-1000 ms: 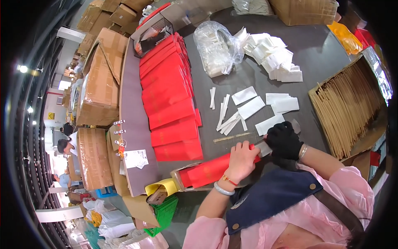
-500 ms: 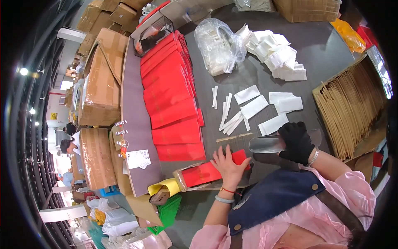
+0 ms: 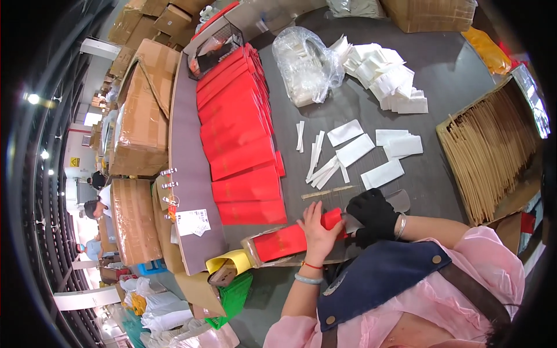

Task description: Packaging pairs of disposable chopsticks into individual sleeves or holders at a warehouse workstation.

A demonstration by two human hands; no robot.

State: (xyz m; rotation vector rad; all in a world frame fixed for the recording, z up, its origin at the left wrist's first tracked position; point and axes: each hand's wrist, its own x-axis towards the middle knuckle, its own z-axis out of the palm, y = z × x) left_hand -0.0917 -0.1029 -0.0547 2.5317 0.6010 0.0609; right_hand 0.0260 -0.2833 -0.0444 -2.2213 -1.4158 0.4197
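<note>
Head view. Whereabouts of red packet (image 3: 281, 242)?

"Flat along near edge of table (image 3: 429, 168), mostly to the left of left hand (image 3: 317, 232). Long axis crosswise to the body, right end canted a little farther out."

"Nearer hand?"

"Left, for certain: laid over packet close to its right end, fingers spread, thumb splayed rightward. No closed grip to record."

"And right hand (image 3: 371, 216)?"

"Black-gloved, wrapped around clear plastic (image 3: 399, 200), just past packet's right end. White slips (image 3: 382, 174) just beyond glove."

"Gap between hands?"

"Very small; side by side. Can't tell whether touching."

"Lie of clear plastic against packet?"

"Nearly in line, on much the same slant, rising left to right. Left tip toward packet's right end. Tip inside, touching or short of it: can't tell, with glove and thumb so close."

"Relation of most weight?"

"End to end, by best judgement: packet's right end against plastic's left tip. Left hand better placed for steadying packet, right hand for setting plastic's angle."
</note>
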